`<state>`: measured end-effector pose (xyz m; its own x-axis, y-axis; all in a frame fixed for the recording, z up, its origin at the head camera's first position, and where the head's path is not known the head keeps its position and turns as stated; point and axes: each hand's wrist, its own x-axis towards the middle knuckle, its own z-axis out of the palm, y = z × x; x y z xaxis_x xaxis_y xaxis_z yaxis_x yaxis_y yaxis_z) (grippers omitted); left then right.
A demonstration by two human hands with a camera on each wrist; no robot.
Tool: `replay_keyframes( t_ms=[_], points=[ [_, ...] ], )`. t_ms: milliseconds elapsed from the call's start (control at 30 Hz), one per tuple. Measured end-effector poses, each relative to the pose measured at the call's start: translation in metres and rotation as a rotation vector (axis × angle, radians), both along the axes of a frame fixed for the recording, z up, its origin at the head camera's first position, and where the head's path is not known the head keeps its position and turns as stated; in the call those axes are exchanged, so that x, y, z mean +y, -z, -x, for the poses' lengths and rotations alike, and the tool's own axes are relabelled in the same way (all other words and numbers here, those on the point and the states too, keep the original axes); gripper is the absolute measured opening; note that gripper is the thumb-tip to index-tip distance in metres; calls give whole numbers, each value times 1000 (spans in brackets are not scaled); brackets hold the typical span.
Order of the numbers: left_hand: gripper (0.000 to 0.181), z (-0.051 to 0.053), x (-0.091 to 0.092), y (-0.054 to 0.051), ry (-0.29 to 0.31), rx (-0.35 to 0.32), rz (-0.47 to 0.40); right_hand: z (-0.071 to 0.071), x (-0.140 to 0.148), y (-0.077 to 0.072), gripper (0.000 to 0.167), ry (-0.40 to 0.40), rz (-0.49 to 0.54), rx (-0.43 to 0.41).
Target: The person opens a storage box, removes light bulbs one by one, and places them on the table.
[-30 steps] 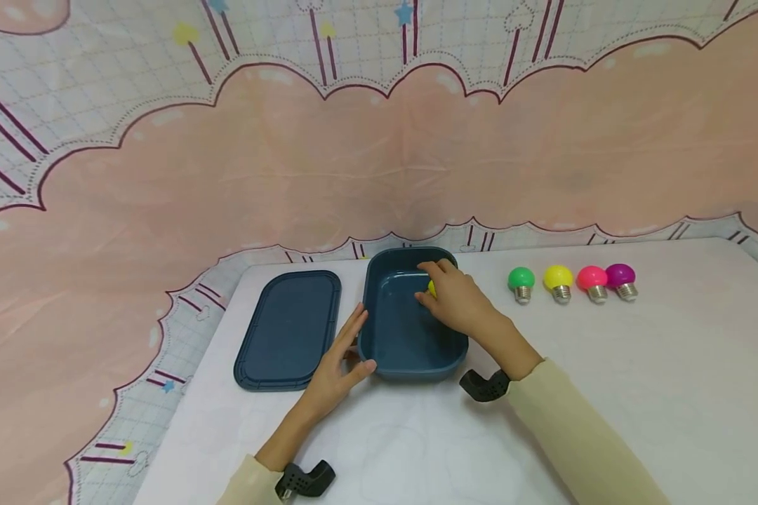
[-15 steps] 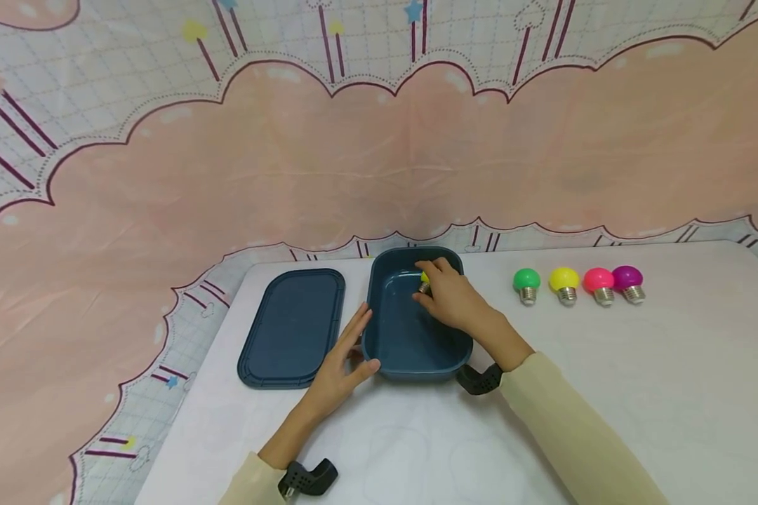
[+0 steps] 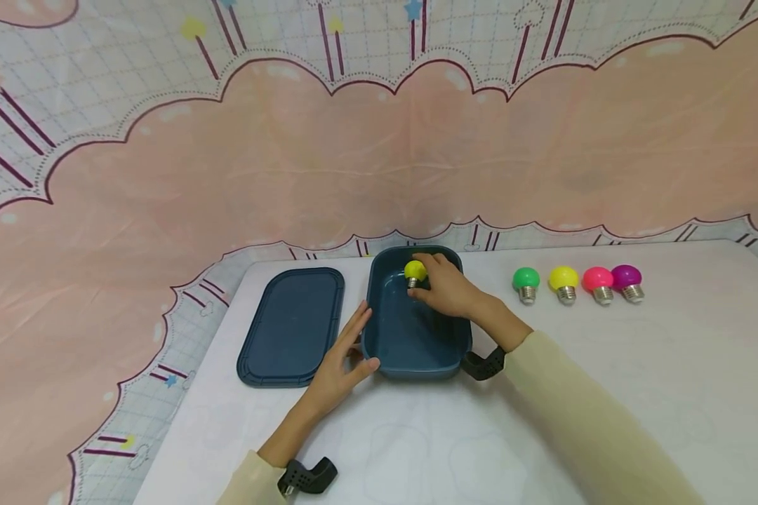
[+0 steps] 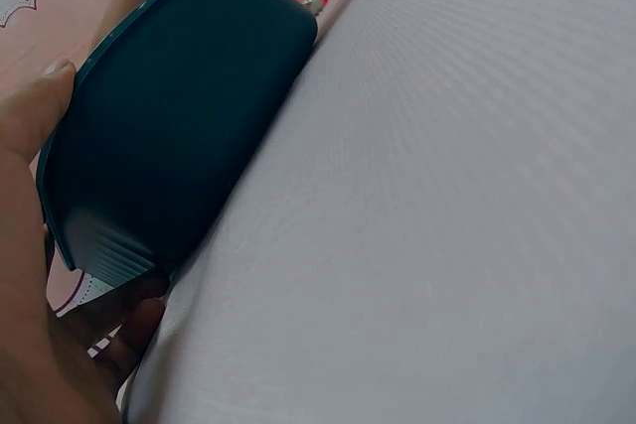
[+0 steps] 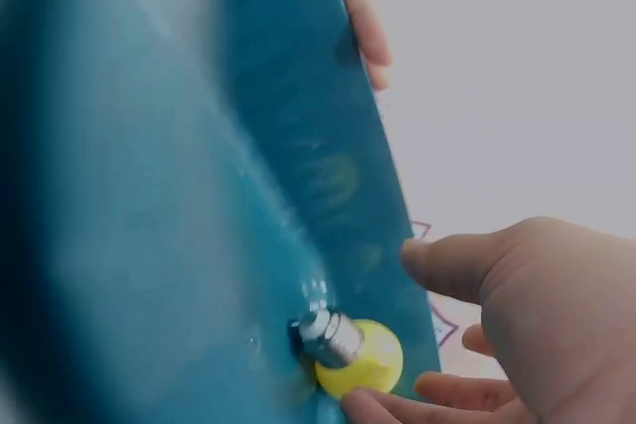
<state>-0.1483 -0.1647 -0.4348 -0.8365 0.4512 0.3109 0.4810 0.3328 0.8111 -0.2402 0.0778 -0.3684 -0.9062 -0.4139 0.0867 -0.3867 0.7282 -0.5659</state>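
A yellow light bulb point(image 3: 415, 270) with a silver screw base lies inside the dark blue box point(image 3: 420, 373), by its far left corner. My right hand point(image 3: 445, 286) is inside the box, just right of this bulb. In the right wrist view, its thumb stands away from the bulb, while a fingertip is at the yellow globe point(image 5: 373, 362); whether it touches cannot be told. My left hand point(image 3: 333, 375) rests against the box's near left corner, fingers extended along the left side. In the left wrist view, the thumb point(image 4: 45, 106) lies at the box rim.
A flat dark blue lid point(image 3: 293, 328) lies left of the box. To the right, a green bulb point(image 3: 526, 278), another yellow bulb point(image 3: 564, 278), a pink bulb point(image 3: 598, 279) and a purple bulb point(image 3: 626, 276) lie in a row on the white table point(image 3: 606, 393).
The yellow bulb has come out from under my right hand into view at the box's far left corner. My right fingers have parted from around it. The left hand has stayed on the box.
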Motion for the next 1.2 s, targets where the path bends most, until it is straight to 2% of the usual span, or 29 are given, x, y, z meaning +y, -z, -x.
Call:
replay_keyframes(
  t_ms=[267,400,500,633,700,800,933,1067,1200],
  points=[
    [71,2,-4,6,25,14,-27,9,0,-5,70,-39,31,-101],
    [71,2,-2,4,18,14,-16,13,2,-4,71,-53,54,-153],
    [71,-1,1,-3,13,11,-14,17,5,-3,74,-44,79,-201],
    [71,-9,7,-20,26,4,-27,21,7,-4,76,-22,94,-261],
    [70,-13,9,-27,29,1,-27,22,7,-4,75,-28,90,-270],
    [70,-14,10,-31,28,0,-22,23,6,-3,69,-66,96,-244],
    [70,-14,9,-32,29,-7,-21,25,5,-1,61,-133,117,-201],
    [69,-12,6,-29,27,-15,-21,25,2,0,61,-182,118,-204],
    [71,-4,2,-12,17,-2,-16,22,-3,3,68,-233,113,-231]
  ],
)
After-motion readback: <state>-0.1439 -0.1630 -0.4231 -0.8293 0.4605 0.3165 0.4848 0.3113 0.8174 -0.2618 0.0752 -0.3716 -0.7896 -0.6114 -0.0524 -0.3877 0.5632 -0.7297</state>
